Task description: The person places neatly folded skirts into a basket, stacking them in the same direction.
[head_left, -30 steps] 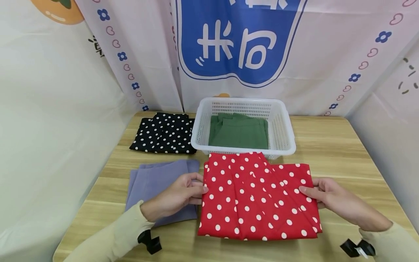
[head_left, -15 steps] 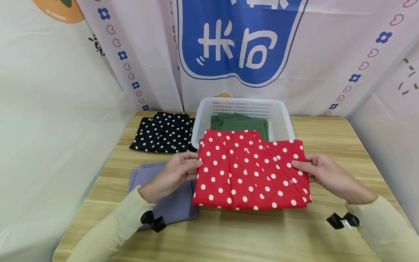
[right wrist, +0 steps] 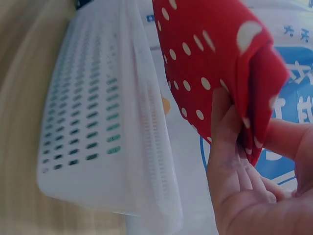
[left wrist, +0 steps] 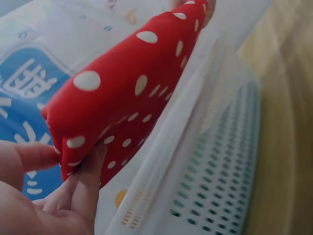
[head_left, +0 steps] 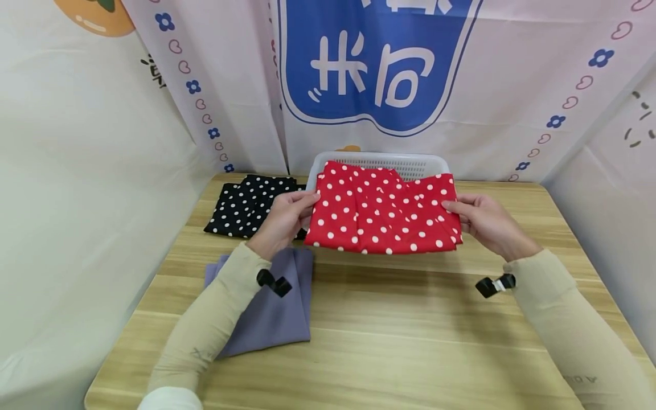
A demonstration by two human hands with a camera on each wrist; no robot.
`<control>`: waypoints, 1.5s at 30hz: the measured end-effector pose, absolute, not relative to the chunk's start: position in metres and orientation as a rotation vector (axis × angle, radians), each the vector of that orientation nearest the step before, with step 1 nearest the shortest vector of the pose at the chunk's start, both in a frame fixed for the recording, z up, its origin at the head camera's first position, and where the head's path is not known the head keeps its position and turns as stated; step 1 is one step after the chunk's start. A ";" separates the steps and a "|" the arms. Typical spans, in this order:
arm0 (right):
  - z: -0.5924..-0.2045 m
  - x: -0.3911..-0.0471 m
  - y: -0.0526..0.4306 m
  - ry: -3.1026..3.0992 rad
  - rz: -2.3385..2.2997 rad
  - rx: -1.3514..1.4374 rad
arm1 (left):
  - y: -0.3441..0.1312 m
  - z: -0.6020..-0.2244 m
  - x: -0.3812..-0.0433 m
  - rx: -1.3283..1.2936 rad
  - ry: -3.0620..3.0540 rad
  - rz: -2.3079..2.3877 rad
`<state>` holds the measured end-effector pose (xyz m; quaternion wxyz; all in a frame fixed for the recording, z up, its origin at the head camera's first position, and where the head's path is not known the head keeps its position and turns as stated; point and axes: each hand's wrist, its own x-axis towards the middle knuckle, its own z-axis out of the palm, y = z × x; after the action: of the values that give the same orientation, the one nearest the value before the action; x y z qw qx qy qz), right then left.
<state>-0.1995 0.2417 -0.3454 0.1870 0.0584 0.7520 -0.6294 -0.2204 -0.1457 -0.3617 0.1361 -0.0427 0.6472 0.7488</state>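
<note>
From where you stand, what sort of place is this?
Probably a small, makeshift work booth, though the pictures can't settle it: a printed fabric backdrop hangs behind a wooden table, and a white basket stands on the tabletop.

Curtained-off booth, wider room unclear: printed cloth backdrop (head_left: 379, 74) behind wood-grain table (head_left: 389, 319), pale side sheets (head_left: 92, 199).

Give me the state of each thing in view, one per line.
Red dotted cloth: folded, held up
Left hand: pinching that cloth's left edge
Right hand: pinching its right edge
White basket: upright, partly hidden
Black dotted cloth: folded, lying flat
Purple cloth: folded, lying flat
</note>
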 end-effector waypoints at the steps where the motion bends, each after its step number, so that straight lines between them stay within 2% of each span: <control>1: -0.344 -0.204 0.240 2.119 -1.785 0.174 | -0.144 -0.361 -0.226 -0.135 1.871 2.185; 12: -0.344 -0.246 0.227 2.108 -1.849 0.289 | -0.134 -0.366 -0.277 -0.214 1.987 2.172; 22: -0.360 -0.256 0.222 2.161 -1.832 0.258 | -0.131 -0.381 -0.287 -0.238 2.057 2.101; 27: -0.366 -0.254 0.224 2.231 -1.790 0.205 | -0.130 -0.382 -0.286 -0.199 2.199 1.987; 33: -0.369 -0.237 0.237 2.439 -1.612 0.103 | -0.140 -0.383 -0.274 0.017 2.523 1.846; 38: -0.363 -0.225 0.247 2.682 -1.413 0.037 | -0.168 -0.376 -0.253 0.201 2.710 1.708; 45: -0.359 -0.223 0.248 2.900 -1.088 -0.180 | -0.211 -0.376 -0.221 0.455 2.830 1.263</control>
<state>-0.2233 0.2481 -0.3588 0.0194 -0.0581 0.9345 -0.3507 -0.2205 -0.2112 -0.3755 0.0048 0.1452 0.9035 0.4033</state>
